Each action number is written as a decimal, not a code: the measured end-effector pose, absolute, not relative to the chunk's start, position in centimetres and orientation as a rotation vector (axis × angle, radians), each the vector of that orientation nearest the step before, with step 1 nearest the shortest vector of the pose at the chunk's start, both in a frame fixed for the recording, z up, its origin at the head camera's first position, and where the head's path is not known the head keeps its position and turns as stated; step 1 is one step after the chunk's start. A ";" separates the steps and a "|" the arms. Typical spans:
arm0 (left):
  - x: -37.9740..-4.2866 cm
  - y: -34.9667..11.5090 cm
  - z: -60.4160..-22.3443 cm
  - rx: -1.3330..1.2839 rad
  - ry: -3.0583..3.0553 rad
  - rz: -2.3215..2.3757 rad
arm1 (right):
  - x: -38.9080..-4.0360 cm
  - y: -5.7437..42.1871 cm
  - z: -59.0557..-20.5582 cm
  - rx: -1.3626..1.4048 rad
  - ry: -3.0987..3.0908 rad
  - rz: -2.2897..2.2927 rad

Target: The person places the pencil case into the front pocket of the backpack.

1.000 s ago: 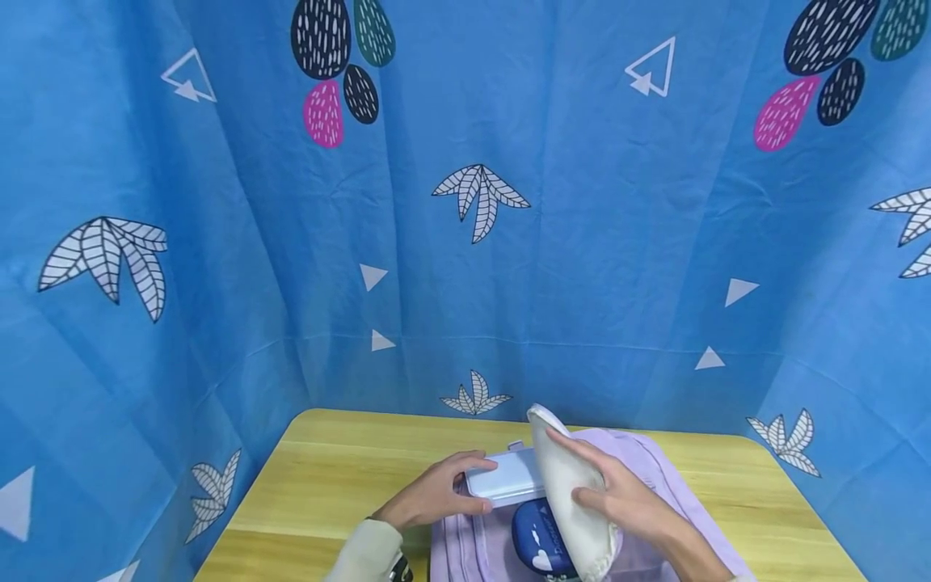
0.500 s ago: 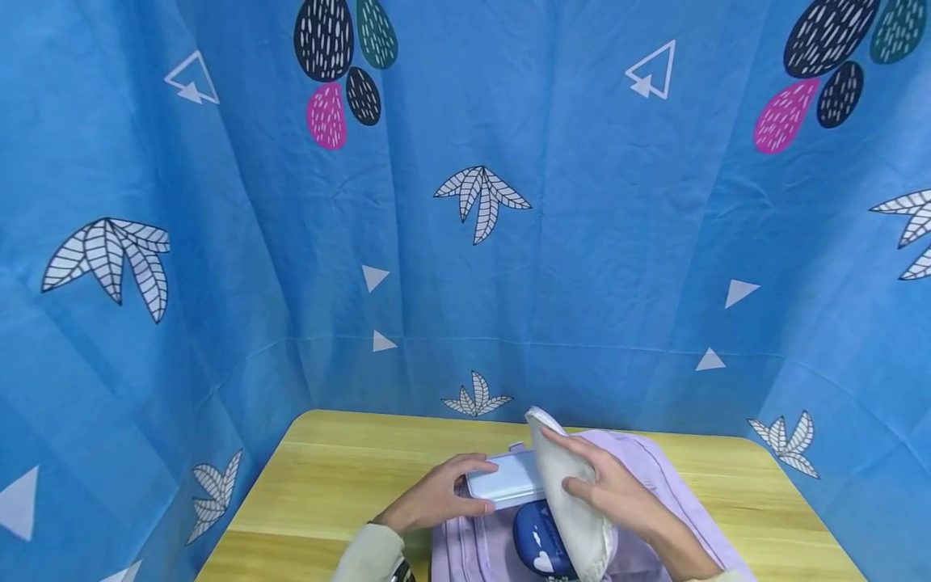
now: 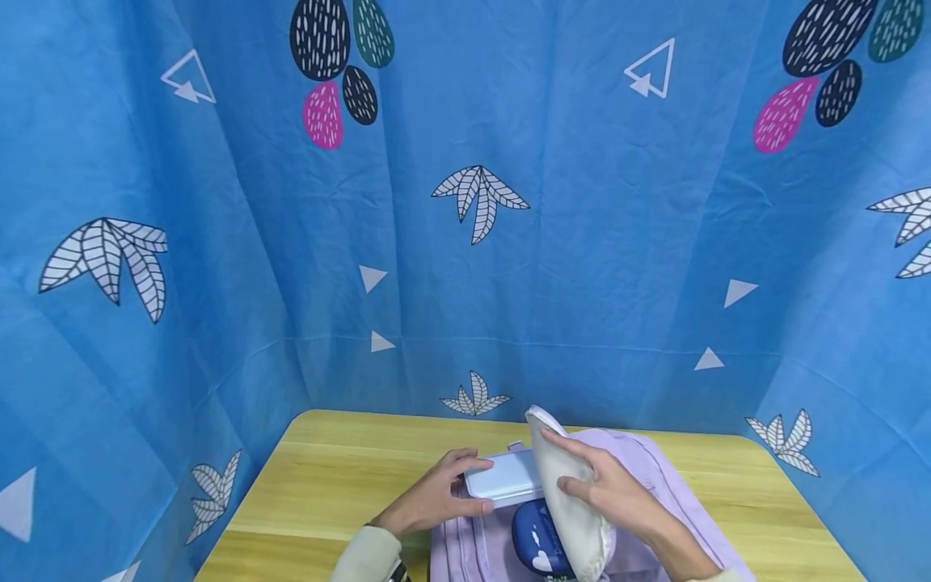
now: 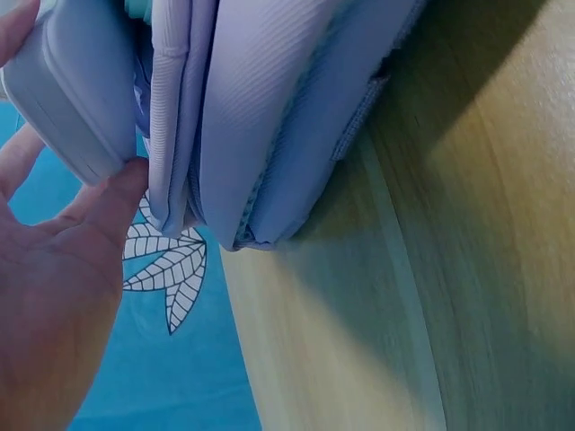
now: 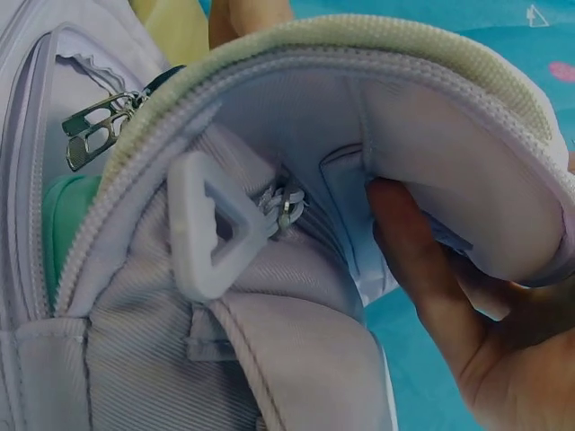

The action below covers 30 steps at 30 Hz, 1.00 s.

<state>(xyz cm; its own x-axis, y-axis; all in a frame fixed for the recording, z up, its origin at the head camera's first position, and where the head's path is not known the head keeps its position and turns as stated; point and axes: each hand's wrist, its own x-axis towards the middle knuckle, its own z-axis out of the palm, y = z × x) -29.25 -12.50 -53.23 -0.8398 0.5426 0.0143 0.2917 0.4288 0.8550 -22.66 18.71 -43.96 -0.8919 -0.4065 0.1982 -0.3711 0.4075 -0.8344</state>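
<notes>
A lilac backpack [image 3: 687,493] lies on the table with its zipped front flap [image 3: 570,493] raised, the cream inner or outer face toward the left. My right hand [image 3: 618,489] grips this flap, thumb on one side and fingers on the other; its zip edge curves across the right wrist view. With my left hand [image 3: 440,493], I hold one end of a pale blue rounded box [image 3: 503,477] between thumb and fingers. The box's other end is hidden behind the flap. A dark blue case [image 3: 538,535] with a white heart sits just below it, partly covered by the flap.
The backpack rests on a wooden table [image 3: 320,477] in front of a blue patterned curtain [image 3: 473,299]. Metal zip pulls [image 5: 94,130], a white triangular plastic piece [image 5: 211,229] and something green [image 5: 72,215] show at the bag's opening.
My right hand and the flap have shifted very slightly to the left. The left hand stays on the box almost unmoved.
</notes>
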 end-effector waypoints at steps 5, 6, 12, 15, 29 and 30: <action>-29.3 -12.9 -53.4 0.722 2.397 1.412 | -22.4 19.0 -44.0 -0.603 2.566 -1.602; -29.3 -13.1 -53.5 0.725 2.385 1.430 | -22.4 19.0 -44.0 -0.577 2.554 -1.619; -29.2 -13.7 -53.6 0.673 2.301 1.529 | -22.4 19.2 -44.0 -0.558 2.480 -1.667; -29.3 -13.6 -53.7 0.651 2.312 1.525 | -22.5 19.3 -44.2 -0.585 2.478 -1.679; -29.0 -10.8 -53.2 0.732 2.389 1.517 | -23.6 20.1 -46.5 -0.737 2.177 -1.838; -28.9 -10.6 -53.2 0.752 2.397 1.521 | -23.7 20.1 -46.6 -0.734 2.157 -1.844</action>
<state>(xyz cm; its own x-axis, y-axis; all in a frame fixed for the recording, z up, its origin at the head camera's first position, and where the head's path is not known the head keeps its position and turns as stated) -28.93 -10.63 -53.17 -0.8493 0.5190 0.0964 0.3081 0.3390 0.8889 -23.68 20.14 -46.57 -0.8539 -0.4959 0.1577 -0.2329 0.0933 -0.9680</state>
